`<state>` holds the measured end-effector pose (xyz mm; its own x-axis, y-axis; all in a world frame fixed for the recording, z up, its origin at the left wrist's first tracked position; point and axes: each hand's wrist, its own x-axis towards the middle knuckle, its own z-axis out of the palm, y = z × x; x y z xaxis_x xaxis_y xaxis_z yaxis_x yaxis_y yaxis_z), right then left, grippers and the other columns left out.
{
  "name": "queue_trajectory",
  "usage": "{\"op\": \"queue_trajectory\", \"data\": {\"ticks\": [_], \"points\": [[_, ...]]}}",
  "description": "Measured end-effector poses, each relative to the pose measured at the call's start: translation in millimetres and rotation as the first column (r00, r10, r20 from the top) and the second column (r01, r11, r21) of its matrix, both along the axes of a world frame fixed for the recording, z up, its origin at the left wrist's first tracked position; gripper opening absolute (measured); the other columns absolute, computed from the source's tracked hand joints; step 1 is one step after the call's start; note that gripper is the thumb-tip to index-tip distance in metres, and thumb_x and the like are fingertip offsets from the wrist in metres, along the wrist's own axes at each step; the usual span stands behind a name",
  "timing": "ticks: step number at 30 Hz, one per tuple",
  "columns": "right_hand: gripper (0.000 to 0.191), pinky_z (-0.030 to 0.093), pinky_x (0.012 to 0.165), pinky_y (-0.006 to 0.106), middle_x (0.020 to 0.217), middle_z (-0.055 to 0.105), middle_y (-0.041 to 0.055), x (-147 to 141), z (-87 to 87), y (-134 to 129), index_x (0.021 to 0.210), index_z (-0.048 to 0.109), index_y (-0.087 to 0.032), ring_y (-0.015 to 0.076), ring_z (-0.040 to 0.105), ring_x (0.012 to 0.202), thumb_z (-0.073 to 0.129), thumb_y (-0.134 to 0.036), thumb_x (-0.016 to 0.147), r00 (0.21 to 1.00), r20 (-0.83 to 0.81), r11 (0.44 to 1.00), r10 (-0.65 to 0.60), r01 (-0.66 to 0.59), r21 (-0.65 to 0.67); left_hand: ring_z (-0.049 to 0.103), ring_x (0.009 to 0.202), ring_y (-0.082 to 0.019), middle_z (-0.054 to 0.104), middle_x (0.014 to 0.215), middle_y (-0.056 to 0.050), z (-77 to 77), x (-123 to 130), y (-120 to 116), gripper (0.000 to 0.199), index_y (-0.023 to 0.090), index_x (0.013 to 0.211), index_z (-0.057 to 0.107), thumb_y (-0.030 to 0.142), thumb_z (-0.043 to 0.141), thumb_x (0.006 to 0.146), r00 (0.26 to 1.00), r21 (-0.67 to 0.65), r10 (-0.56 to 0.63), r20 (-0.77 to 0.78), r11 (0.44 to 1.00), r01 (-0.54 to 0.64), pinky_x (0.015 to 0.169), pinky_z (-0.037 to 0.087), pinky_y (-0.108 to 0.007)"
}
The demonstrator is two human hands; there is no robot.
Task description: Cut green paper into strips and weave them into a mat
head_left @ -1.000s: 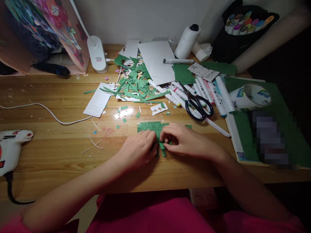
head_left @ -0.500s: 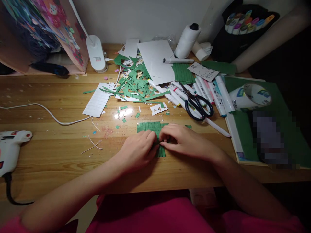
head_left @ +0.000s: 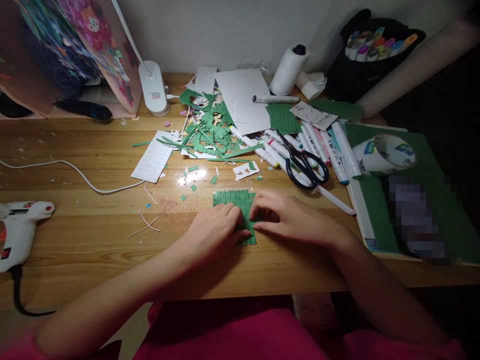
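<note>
Weaving: green mat, far part interlaced; remainder unclear (hands hide plenty!)
Left hand: curled on it, grip unclear
Right hand: narrow grip, contents hidden

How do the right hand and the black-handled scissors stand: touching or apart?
Apart. The head view shows bare tabletop between the right hand and the scissors.

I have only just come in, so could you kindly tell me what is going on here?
A person is handling a woven piece of green paper on the table: the left hand rests on it, and the right hand is at its right side. Green paper scraps, markers and scissors lie beyond; a glue gun lies at the left.
</note>
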<state>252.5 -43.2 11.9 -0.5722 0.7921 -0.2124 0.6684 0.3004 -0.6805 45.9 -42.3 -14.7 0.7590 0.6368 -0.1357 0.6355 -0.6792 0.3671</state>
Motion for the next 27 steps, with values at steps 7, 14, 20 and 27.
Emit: {"op": "queue_trajectory", "data": {"ticks": [7,14,20,27], "points": [[0.004,0.037,0.065,0.023,0.082,0.058,0.0,-0.9,-2.5,0.0,0.08,0.06,-0.018,0.0134,0.051,0.076,0.06,-0.014,0.08,0.999,-0.03,1.0,0.013,-0.013,0.001,0.056,0.077,-0.02,0.06,0.084,-0.004,-3.7,0.9,1.9,0.033,0.016,0.087,0.051,0.048,0.045,0.089,1.0,0.014,0.003,0.008,1.0,-0.003,0.059,0.038,-0.029],[0.011,0.034,0.06,0.021,0.076,0.056,-0.0021,-4.7,-5.0,-1.4,0.076,0.054,-0.018,0.0116,0.048,0.069,0.061,-0.011,0.073,1.0,-0.027,1.0,-0.013,0.014,0.025,0.056,0.076,-0.02,0.06,0.084,-0.005,-3.6,-0.3,1.1,0.034,0.016,0.086,0.051,0.049,0.044,0.09,1.0,0.022,-0.005,0.017,1.0,0.005,0.058,0.037,-0.029],[0.014,0.033,0.06,0.022,0.079,0.055,-0.0016,-7.0,-5.3,-2.1,0.078,0.052,-0.018,0.0121,0.047,0.071,0.062,-0.01,0.071,1.0,-0.01,0.999,-0.01,0.01,0.034,0.056,0.075,-0.019,0.06,0.082,-0.004,-3.4,0.2,1.3,0.033,0.017,0.086,0.051,0.048,0.044,0.09,1.0,0.033,-0.003,0.018,0.999,0.002,0.058,0.037,-0.029],[0.012,0.033,0.062,0.023,0.078,0.052,-0.0012,-7.1,-8.7,-1.6,0.075,0.05,-0.018,0.0128,0.046,0.072,0.059,-0.01,0.072,0.999,-0.023,0.997,0.028,-0.027,0.066,0.056,0.076,-0.02,0.059,0.083,-0.004,-1.4,0.0,1.5,0.031,0.017,0.086,0.05,0.047,0.043,0.09,1.0,0.01,0.001,0.017,1.0,-0.001,0.06,0.039,-0.03]]}}
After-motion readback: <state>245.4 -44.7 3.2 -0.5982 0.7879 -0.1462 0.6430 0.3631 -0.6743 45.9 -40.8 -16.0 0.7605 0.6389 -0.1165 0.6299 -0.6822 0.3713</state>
